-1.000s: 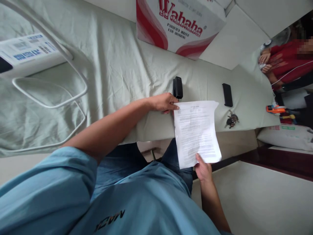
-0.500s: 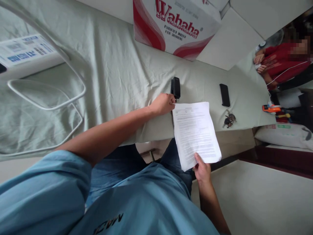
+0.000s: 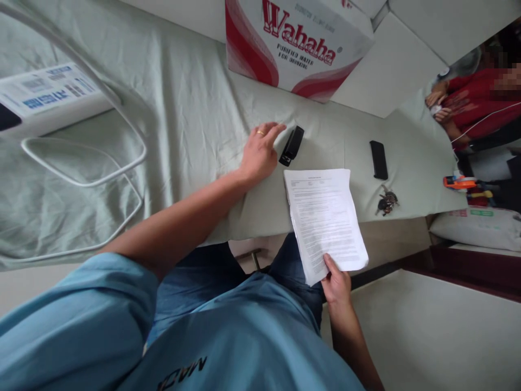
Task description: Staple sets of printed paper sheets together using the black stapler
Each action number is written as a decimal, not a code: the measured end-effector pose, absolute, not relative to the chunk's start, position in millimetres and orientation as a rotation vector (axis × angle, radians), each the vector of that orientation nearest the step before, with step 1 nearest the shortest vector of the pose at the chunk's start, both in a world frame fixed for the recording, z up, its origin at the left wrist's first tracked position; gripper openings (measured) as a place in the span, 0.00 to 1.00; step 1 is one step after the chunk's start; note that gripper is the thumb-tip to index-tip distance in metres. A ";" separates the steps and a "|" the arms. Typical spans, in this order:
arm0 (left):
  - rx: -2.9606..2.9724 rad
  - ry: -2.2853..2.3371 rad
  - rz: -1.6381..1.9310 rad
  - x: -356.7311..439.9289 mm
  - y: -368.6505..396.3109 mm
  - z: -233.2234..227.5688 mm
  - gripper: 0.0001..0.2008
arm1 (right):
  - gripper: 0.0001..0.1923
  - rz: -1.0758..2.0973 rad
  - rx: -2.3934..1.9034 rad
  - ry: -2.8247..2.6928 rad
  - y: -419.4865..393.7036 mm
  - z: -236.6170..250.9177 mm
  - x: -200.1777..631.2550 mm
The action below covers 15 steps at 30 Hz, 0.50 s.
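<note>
My right hand grips the lower edge of a stack of printed paper sheets, thumb on top and the other fingers hidden beneath. The stack's upper part lies over the front of the cloth-covered table. My left hand is open just left of a black stapler, its fingers stretched toward the stapler's upper end. Whether a fingertip touches the stapler is hard to tell. The stapler rests tilted on the cloth, above the top edge of the paper.
A Wahaha water carton stands at the back. Right of the paper lie a black phone and a bunch of keys. On the left are a white box and a white cable. Another person is at the far right.
My left hand has let go of the paper's top left corner and moved up and left beside the stapler, its fingers opening. The stapler has turned slightly. My right hand still holds the paper.
</note>
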State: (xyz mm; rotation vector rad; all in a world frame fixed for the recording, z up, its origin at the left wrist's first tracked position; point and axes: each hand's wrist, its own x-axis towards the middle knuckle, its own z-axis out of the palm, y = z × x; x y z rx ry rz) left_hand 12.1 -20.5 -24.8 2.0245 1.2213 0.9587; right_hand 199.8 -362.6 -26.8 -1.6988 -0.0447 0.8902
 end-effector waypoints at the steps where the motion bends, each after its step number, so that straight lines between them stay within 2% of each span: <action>1: 2.083 1.143 0.929 11.4 -15.9 -26.6 0.37 | 0.34 0.889 -1.706 -0.047 -362.6 -27.6 200.2; 3: 2.161 0.996 0.820 12.6 -12.5 -28.4 0.40 | 0.33 0.878 -1.722 -0.054 -362.5 -28.5 200.6; 6: 2.169 0.973 0.699 19.1 -22.2 -26.7 0.38 | 0.33 0.870 -1.731 -0.046 -363.6 -27.6 200.6; 11: 2.091 1.081 0.775 26.4 -46.1 -22.0 0.32 | 0.35 0.879 -1.743 -0.008 -372.5 -23.8 203.3; 15: 1.946 0.944 0.801 24.8 -50.7 -21.6 0.34 | 0.35 0.879 -1.763 0.000 -383.3 -24.1 208.0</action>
